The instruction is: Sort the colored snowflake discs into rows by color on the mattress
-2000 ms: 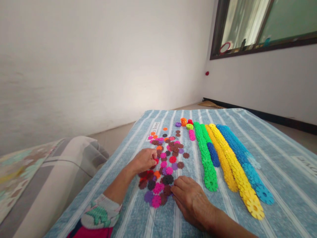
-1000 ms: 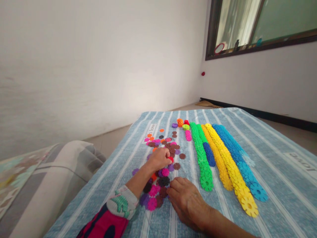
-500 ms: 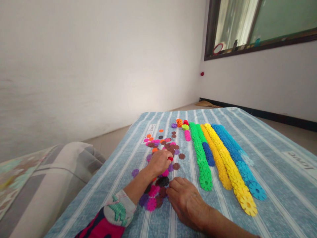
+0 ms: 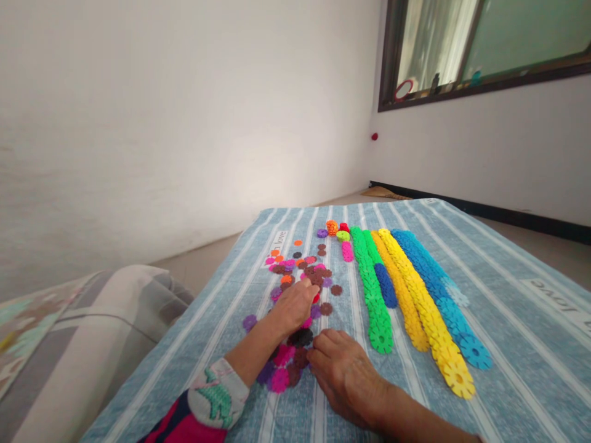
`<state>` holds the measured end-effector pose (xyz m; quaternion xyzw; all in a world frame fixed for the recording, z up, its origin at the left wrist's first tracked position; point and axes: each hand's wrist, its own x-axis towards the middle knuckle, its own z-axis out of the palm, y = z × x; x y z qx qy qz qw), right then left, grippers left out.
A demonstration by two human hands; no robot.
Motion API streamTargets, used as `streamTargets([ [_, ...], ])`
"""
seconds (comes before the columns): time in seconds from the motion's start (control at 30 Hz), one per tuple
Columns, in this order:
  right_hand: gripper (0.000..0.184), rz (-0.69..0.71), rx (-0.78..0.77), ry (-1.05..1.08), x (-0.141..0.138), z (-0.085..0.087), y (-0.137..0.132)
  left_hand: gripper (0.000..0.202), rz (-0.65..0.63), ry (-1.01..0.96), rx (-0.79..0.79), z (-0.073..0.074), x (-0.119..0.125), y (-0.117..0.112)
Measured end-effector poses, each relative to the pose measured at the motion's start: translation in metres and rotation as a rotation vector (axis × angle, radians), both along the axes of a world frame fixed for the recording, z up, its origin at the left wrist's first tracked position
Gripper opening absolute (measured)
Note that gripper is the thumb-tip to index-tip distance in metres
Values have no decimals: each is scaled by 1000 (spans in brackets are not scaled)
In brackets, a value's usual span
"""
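Loose notched plastic discs (image 4: 279, 379) in pink, purple, brown, black and orange lie in a long scatter on the cloth. My left hand (image 4: 295, 306) reaches over the middle of the scatter, fingers bent down and pressed together near brown discs (image 4: 315, 277). A red disc (image 4: 316, 298) shows partly beside its fingers; whether they grip anything is hidden. At the scatter's near right edge, my right hand (image 4: 348, 375) rests with fingers curled inward, close to a black disc (image 4: 301, 336). Its fingertips are hidden, so what they hold cannot be made out.
To the right lie long overlapping rows of discs: green (image 4: 379, 326), yellow (image 4: 434, 320) and blue (image 4: 455, 320), with a short dark blue row (image 4: 385, 285) among them. Small orange stacks (image 4: 332, 227) stand at the back. A striped cloth (image 4: 517, 344) covers the surface; grey-striped fabric (image 4: 115, 326) is at left.
The left hand's fingers have shifted slightly over the brown discs, and the red disc now shows lower beside them. The right hand stays almost still. The whole view has moved a little.
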<state>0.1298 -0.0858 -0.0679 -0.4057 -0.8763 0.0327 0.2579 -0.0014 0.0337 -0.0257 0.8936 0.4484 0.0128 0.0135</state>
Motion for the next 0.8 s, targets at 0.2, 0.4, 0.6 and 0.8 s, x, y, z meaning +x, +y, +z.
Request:
streamTargets([
  [0.2, 7, -4, -10, -19, 0, 0, -1, 28, -54, -17, 13, -3, -3, -3],
  [0.4, 9, -6, 30, 29, 0, -2, -1, 23, -38, -233, -86, 3, -7, 1],
  [0.6, 17, -87, 86, 260, 4, 1, 4, 16, 249, -745, -634, 9, -15, 4],
  [0.8, 28, -294, 199, 267, 10, 4, 10, 28, 259, -870, -951, 23, -18, -12],
])
